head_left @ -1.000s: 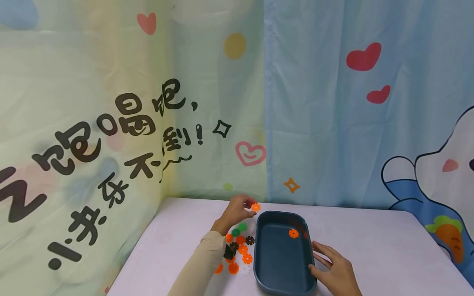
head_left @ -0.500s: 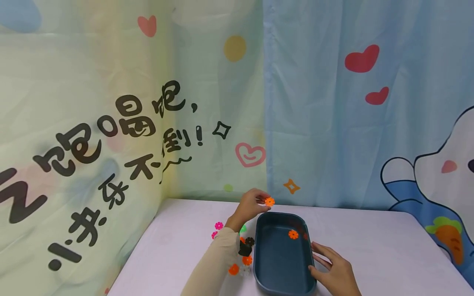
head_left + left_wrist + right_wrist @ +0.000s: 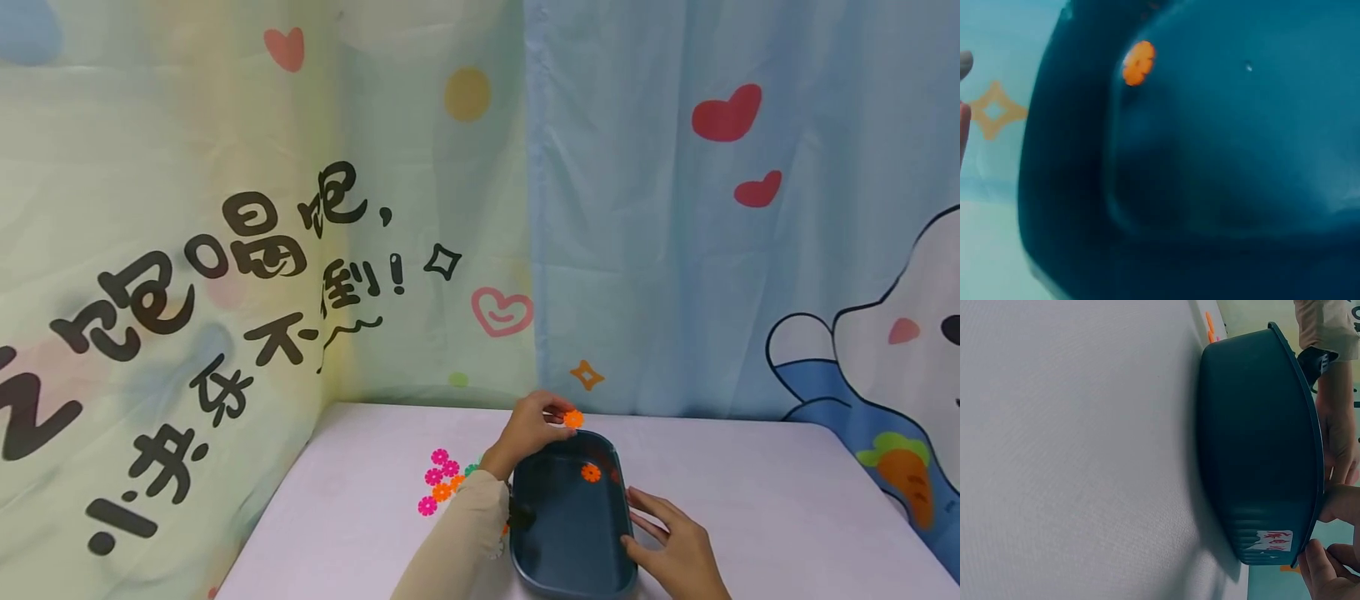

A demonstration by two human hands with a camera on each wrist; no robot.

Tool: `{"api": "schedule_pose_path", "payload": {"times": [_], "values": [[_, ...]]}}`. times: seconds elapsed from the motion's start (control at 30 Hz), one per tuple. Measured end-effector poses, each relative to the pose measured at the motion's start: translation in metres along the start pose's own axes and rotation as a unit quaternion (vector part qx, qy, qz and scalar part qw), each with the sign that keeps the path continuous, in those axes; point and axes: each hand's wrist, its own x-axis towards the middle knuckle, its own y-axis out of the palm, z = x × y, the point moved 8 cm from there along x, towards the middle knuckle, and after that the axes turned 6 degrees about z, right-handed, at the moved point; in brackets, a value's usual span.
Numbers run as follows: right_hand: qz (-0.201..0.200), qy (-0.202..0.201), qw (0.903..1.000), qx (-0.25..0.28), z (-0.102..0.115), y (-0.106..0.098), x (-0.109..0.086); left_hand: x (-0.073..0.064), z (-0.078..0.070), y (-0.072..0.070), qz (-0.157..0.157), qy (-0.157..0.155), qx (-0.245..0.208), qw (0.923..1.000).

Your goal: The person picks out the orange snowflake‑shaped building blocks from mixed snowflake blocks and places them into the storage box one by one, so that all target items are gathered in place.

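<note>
My left hand (image 3: pixel 528 429) pinches an orange flower-shaped disc (image 3: pixel 573 418) at its fingertips, above the far end of a dark blue-green tray (image 3: pixel 573 533). In the left wrist view only bits of the fingertips (image 3: pixel 964 122) show at the left edge, and the held disc is out of sight. Another orange flower disc (image 3: pixel 1139 63) lies inside the tray near its far right corner. On the tray's right side, my right hand (image 3: pixel 678 542) holds the rim between thumb and fingers. The right wrist view shows the tray's outer wall (image 3: pixel 1260 437) and those fingers at its edge.
Left of the tray lie several pink flower discs (image 3: pixel 433 477), orange discs (image 3: pixel 441 492) and a green one (image 3: pixel 471 469). My left sleeve (image 3: pixel 465 533) covers part of this group. A printed curtain (image 3: pixel 622 208) hangs behind the white table (image 3: pixel 780 500).
My left hand has moved right with the orange disc, from beside the tray to over its far end. The pink discs have come into view behind the arm. My right hand stays at the rim.
</note>
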Motion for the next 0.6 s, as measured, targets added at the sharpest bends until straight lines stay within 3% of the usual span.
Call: {"api": "schedule_pose_path", "payload": {"times": [0.23, 0.6], "values": [[0.001, -0.006, 1.0, 0.008, 0.004, 0.001, -0.001, -0.001, 0.009, 0.015, 0.025, -0.004, -0.003, 0.9997], [0.005, -0.021, 0.9993, 0.032, 0.003, -0.003, -0.001, -0.002, 0.017, 0.042, 0.083, -0.028, 0.065, 0.994]]}}
